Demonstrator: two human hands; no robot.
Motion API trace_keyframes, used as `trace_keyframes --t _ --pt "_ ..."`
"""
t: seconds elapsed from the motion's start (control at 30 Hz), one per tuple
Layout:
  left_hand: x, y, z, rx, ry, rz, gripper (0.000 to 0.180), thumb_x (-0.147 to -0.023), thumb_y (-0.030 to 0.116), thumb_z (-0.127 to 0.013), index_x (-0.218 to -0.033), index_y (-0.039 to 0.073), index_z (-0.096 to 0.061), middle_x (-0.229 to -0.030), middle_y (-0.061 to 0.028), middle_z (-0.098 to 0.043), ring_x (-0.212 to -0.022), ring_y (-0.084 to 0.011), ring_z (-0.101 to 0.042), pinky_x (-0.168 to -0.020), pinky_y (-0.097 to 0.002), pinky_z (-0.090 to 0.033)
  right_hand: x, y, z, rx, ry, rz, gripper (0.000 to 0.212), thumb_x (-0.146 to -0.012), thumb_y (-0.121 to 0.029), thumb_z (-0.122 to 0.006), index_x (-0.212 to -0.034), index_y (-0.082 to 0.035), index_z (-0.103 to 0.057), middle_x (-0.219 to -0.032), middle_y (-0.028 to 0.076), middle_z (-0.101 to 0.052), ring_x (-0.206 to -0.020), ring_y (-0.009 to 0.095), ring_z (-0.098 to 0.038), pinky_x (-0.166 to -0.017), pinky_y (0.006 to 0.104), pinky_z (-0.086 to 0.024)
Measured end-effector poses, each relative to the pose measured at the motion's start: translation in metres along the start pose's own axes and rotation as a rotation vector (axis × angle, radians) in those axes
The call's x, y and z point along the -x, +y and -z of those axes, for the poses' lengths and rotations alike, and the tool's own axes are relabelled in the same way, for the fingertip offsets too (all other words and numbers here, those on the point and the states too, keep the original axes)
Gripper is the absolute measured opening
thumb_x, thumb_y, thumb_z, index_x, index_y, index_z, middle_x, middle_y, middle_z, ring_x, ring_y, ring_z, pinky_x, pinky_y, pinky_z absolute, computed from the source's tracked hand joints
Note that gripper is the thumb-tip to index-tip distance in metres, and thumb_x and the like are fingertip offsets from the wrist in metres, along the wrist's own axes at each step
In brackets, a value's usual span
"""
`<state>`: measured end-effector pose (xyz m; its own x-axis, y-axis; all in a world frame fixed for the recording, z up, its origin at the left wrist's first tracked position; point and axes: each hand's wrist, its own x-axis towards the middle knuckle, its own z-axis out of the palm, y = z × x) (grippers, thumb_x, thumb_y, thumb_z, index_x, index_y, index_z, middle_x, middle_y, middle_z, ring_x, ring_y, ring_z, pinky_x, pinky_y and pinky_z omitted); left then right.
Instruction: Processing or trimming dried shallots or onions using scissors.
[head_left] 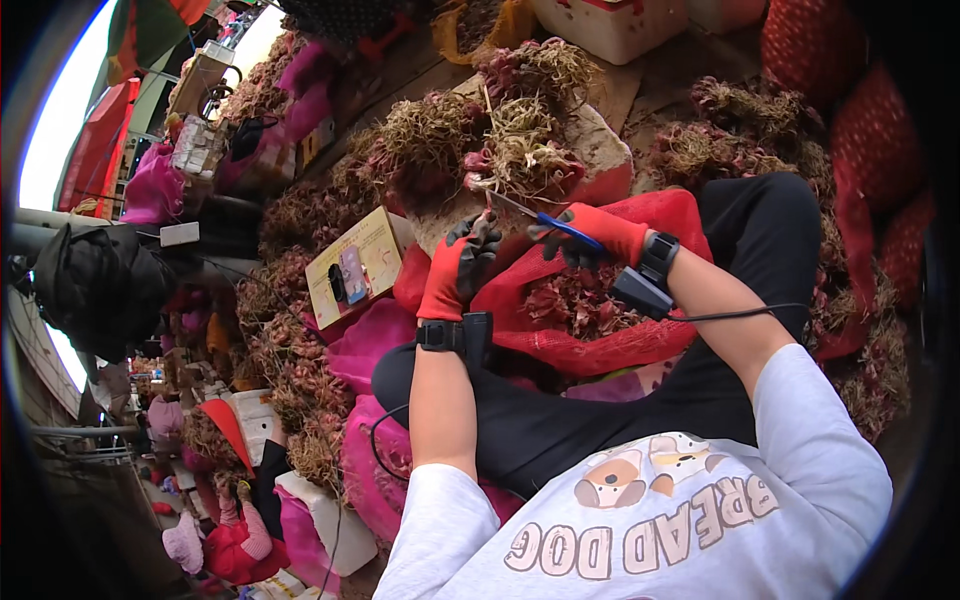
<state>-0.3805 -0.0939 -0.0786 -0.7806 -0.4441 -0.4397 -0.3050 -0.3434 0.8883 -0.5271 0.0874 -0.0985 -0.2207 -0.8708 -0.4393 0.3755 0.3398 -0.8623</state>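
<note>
My right hand (600, 232), in a red glove with dark fingers, grips blue-handled scissors (568, 228). The metal blades reach up and left toward my left hand (468, 258), gloved the same way. Its fingers are closed and raised near the blade tips, on what looks like a small reddish shallot (490, 207), mostly hidden by the glove. Just beyond both hands, bunches of red shallots with dry tan stalks (525, 150) are heaped on a pale block (603, 150). Below the scissors, between my legs, an open red mesh bag (640, 345) holds loose shallots (570, 303).
A yellowish carton (350, 262) with a phone on it stands at the left. More shallots (300, 370) lie piled beside it, and others (740, 140) at the right. Full red mesh sacks (815, 50) stand at the far right. A person in red (240, 545) is at lower left.
</note>
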Motion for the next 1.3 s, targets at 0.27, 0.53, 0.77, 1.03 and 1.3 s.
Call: trace_keyframes --t 0.27,0.53,0.77,1.03,1.3 --pt "0.044 0.016 -0.041 0.216 -0.473 0.292 0.045 -0.097 0.030 -0.049 -0.132 0.003 -0.042 -0.083 0.0025 -0.051 -0.063 -0.0052 -0.045 -0.053 -0.0184 -0.039 0.088 0.004 0.005 -0.239 0.083 0.190 0.021 -0.089 -0.022 -0.063 -0.102 -0.006 -0.062 -0.073 0.001 -0.060 -0.052 0.005 -0.053 -0.043 0.0181 -0.037" --pt "0.081 -0.028 -0.075 0.316 -0.515 0.358 0.024 -0.097 0.036 -0.047 -0.100 0.013 -0.049 -0.079 0.0029 -0.051 -0.058 -0.0048 -0.040 -0.053 -0.0183 -0.036 0.096 0.025 -0.009 -0.228 0.054 0.302 0.020 -0.083 -0.016 -0.068 -0.095 -0.002 -0.062 -0.080 0.004 -0.064 -0.057 0.006 -0.057 -0.048 0.0191 -0.044" --pt "0.079 -0.049 -0.089 0.051 -0.344 -0.133 0.032 -0.093 0.010 -0.057 -0.123 -0.001 -0.052 -0.107 -0.0026 -0.061 -0.092 -0.0069 -0.057 -0.076 -0.0209 -0.047 0.092 0.039 -0.008 -0.280 0.149 0.277 0.019 -0.086 -0.019 -0.065 -0.091 -0.001 -0.061 -0.076 0.006 -0.065 -0.053 0.009 -0.058 -0.047 0.0211 -0.046" --pt "0.079 -0.052 -0.094 -0.077 -0.291 -0.247 0.032 -0.091 0.005 -0.057 -0.121 -0.003 -0.052 -0.108 -0.0061 -0.062 -0.094 -0.0119 -0.060 -0.083 -0.0232 -0.047 0.091 0.039 -0.008 -0.494 0.236 0.235 0.017 -0.086 -0.015 -0.064 -0.091 0.001 -0.060 -0.074 0.006 -0.063 -0.054 0.010 -0.059 -0.047 0.0217 -0.046" --pt "0.064 -0.081 -0.085 0.525 -0.297 -0.175 0.039 -0.092 0.000 -0.049 -0.131 0.000 -0.045 -0.117 -0.0091 -0.055 -0.107 -0.0177 -0.055 -0.093 -0.0291 -0.046 0.076 0.050 -0.012 -1.147 -0.104 0.185 0.016 -0.088 -0.010 -0.058 -0.101 -0.002 -0.054 -0.074 0.002 -0.056 -0.059 0.010 -0.057 -0.055 0.0244 -0.048"
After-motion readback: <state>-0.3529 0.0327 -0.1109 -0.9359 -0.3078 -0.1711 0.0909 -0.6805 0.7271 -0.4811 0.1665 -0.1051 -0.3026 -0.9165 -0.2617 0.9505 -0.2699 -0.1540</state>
